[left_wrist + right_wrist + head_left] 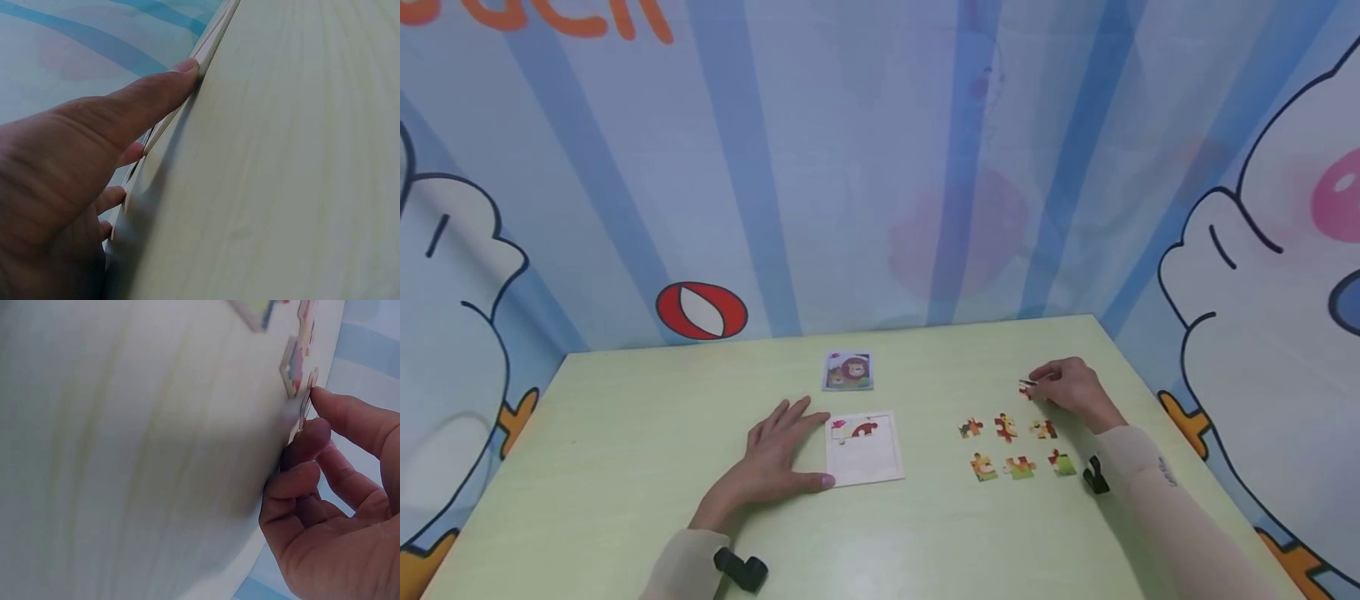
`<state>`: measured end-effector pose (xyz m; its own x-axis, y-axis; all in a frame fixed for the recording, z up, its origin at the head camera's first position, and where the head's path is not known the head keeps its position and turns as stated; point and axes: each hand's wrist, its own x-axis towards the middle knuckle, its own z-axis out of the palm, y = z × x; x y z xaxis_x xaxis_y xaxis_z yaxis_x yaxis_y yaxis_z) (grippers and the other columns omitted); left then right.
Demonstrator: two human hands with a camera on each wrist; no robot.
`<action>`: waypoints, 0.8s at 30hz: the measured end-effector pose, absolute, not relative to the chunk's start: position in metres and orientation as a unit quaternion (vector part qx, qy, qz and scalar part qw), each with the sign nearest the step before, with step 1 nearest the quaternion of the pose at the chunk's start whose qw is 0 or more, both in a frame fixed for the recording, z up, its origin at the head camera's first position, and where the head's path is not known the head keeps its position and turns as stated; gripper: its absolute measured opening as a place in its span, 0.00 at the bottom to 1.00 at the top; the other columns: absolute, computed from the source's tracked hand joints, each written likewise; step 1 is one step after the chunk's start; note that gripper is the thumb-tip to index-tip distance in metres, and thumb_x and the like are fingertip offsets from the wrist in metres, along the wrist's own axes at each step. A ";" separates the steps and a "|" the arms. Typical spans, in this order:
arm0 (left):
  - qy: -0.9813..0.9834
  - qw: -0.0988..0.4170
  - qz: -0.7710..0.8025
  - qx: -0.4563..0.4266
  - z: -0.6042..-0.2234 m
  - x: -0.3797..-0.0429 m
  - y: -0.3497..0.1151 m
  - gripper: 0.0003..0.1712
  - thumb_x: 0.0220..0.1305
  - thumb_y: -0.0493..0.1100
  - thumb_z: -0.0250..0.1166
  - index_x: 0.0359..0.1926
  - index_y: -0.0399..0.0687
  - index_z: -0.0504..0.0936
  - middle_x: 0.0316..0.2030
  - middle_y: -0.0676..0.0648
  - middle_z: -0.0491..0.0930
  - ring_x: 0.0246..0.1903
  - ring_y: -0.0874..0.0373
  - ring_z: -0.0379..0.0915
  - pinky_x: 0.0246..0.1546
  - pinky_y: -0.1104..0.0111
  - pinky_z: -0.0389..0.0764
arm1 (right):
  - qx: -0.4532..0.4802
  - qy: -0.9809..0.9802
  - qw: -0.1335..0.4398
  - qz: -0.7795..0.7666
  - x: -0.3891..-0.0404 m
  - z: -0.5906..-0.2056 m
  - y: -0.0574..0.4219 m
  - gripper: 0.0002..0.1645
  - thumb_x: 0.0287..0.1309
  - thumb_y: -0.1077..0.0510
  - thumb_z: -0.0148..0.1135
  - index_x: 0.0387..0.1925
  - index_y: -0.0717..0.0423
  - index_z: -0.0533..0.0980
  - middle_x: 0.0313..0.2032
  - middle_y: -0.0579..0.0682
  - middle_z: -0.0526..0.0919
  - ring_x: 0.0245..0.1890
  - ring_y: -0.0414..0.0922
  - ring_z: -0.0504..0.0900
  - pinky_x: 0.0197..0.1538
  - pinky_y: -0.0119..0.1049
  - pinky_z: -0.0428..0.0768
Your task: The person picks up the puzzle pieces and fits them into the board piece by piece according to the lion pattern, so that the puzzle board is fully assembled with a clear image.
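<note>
My left hand [773,460] lies spread at the left side of a white square puzzle tray [872,467], its thumb and index fingertip at the edge. In the left wrist view the thumb [153,97] touches the tray's rim with a straight reach. A few fitted pieces, including a reddish-brown one [866,429], fill part of the tray's top. To the right, my right hand [1073,390] pinches a small jigsaw piece [1026,389] between thumb and index finger, low over the table; fingers hide most of it. The right wrist view shows that piece [305,407] edge-on.
Several loose jigsaw pieces lie in two rows, among them a green one [1062,463] and an orange one [982,467]. A lion picture card [848,372] is behind the tray. The pale wooden table [587,467] meets a printed cloth backdrop [850,208].
</note>
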<state>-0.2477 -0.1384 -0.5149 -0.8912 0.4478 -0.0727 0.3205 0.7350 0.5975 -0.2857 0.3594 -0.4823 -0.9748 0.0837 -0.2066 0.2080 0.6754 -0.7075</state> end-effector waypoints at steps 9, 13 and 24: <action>0.925 0.105 0.299 0.209 -0.515 -0.247 -0.137 0.55 0.57 0.64 0.80 0.82 0.60 0.67 0.88 0.43 0.47 0.87 0.34 0.32 0.81 0.30 0.41 | 0.078 0.919 0.097 -0.375 -0.285 -0.478 0.356 0.24 0.68 0.52 0.73 0.58 0.62 0.83 0.51 0.61 0.85 0.43 0.49 0.80 0.42 0.37 0.79; 0.925 0.103 0.298 0.210 -0.516 -0.248 -0.138 0.55 0.57 0.64 0.80 0.82 0.60 0.66 0.88 0.43 0.47 0.87 0.34 0.32 0.81 0.29 0.41 | 0.074 0.924 0.093 -0.363 -0.286 -0.479 0.353 0.22 0.68 0.52 0.73 0.55 0.62 0.83 0.46 0.58 0.85 0.40 0.49 0.79 0.40 0.37 0.78; 0.926 0.103 0.298 0.209 -0.517 -0.248 -0.138 0.55 0.57 0.64 0.80 0.82 0.61 0.66 0.88 0.43 0.47 0.87 0.34 0.32 0.81 0.29 0.41 | 0.070 0.907 0.076 -0.407 -0.287 -0.480 0.348 0.18 0.70 0.54 0.71 0.54 0.60 0.82 0.44 0.57 0.87 0.37 0.47 0.81 0.39 0.37 0.79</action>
<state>-0.2480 -0.1385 -0.5168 -0.8914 0.4482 -0.0670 0.3251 0.7354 0.5946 -0.2868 0.3479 -0.4801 -0.9787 0.0650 -0.1947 0.1887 0.6585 -0.7286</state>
